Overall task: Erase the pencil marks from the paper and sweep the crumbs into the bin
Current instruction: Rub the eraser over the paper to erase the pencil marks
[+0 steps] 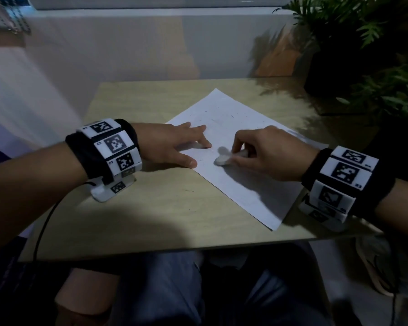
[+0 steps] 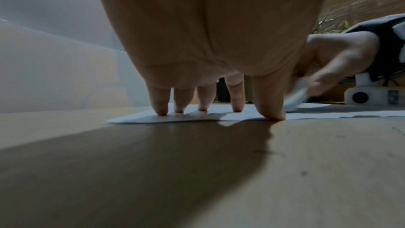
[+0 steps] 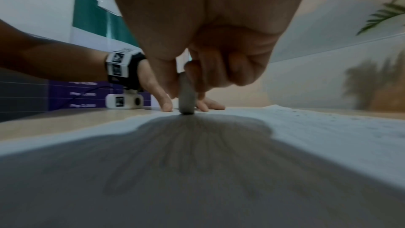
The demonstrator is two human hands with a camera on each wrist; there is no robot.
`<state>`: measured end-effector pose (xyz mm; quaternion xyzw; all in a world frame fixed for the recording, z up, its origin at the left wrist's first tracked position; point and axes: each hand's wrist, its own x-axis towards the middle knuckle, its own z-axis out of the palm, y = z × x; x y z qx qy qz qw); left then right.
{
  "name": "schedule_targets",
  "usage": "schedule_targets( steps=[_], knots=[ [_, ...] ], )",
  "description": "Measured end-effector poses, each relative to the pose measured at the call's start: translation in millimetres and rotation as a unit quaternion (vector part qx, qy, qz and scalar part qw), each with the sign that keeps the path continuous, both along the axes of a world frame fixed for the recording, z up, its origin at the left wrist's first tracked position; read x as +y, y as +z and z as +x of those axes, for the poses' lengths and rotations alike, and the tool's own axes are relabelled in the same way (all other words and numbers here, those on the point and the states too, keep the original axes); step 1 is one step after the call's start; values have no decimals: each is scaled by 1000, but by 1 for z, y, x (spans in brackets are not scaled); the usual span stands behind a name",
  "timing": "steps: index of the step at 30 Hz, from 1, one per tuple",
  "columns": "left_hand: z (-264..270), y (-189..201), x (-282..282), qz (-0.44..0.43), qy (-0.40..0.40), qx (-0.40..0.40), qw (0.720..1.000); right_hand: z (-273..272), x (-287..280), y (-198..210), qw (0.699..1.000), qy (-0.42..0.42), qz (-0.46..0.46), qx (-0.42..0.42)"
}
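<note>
Table [image 1: 151, 208]: paper [image 1: 245, 184] pinned by spread left hand [image 1: 172, 147]; right hand [image 1: 266, 154] pinching eraser [image 1: 222, 160] onto it; potted plant [image 1: 363, 55] far right.

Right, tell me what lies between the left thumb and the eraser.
Only bare paper, in the head view: a short white strip separates the left hand thumb from the eraser.

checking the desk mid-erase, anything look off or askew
The paper lies skewed to the table edge, its near corner almost at the rim. Dark crumbs speckle its far half. No tear shows.
</note>
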<state>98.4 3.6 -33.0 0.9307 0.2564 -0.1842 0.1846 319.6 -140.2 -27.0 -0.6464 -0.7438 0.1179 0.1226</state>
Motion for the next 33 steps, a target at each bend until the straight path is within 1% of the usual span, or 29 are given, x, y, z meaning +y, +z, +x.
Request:
schedule_targets(
  steps=[1,2,4,5,6,7,9,10,11,14,15,16,19,20,21,23,24,26,28,29,30,31,33],
  knots=[
    [0,0,0,-1,0,-1,1000,0,0,-1,1000,-3,15,-16],
    [-1,0,0,-2,0,-2,1000,-1,-2,-2,1000,14,15,-17],
    [-1,0,0,-6,-1,-6,1000,-4,-7,-1,997,75,-27,11],
    [-1,0,0,-7,0,-7,1000,-4,-9,1,994,92,-51,30],
    [-1,1,0,-8,1,-8,1000,-3,-8,1,993,88,-58,43],
    [-1,1,0,-8,2,-8,1000,-1,-7,2,996,66,-50,43],
    [-1,1,0,-6,3,-9,1000,3,-4,2,1000,12,-9,7],
    [-1,0,1,-6,3,-9,1000,3,-3,1,1000,5,9,-15],
    [-1,0,1,-7,3,-8,1000,2,-5,0,1000,19,10,-19],
    [-1,1,1,-9,3,-7,1000,-2,-11,1,991,103,-66,48],
    [-1,1,1,-8,3,-7,1000,-1,-10,1,990,107,-77,57],
    [-1,1,0,-7,4,-7,1000,1,-8,1,992,90,-68,49],
    [-1,1,-1,-3,3,-9,1000,6,-2,1,1000,10,9,-13],
    [-1,1,-1,-4,2,-8,1000,6,-3,0,1000,14,16,-18],
    [-1,1,-1,-5,2,-8,1000,5,-5,-1,999,38,2,-7],
    [-1,2,0,-8,3,-7,1000,3,-11,-1,993,93,-62,33],
    [-1,2,0,-8,3,-5,1000,3,-12,0,990,103,-85,49],
    [-1,2,0,-7,2,-4,1000,8,-9,1,994,73,-74,45],
    [-1,2,-1,-7,3,-6,1000,11,-5,2,999,23,-23,3],
    [-1,2,-1,-7,3,-6,1000,10,-5,1,1000,13,-3,-18],
    [-1,2,-1,-6,2,-5,1000,8,-7,0,999,19,1,-25],
    [-1,2,-1,-4,0,-3,1000,5,-11,-1,999,41,-16,-15],
    [0,2,-1,0,-3,2,1000,1,-16,-1,993,90,-73,26]
  ],
)
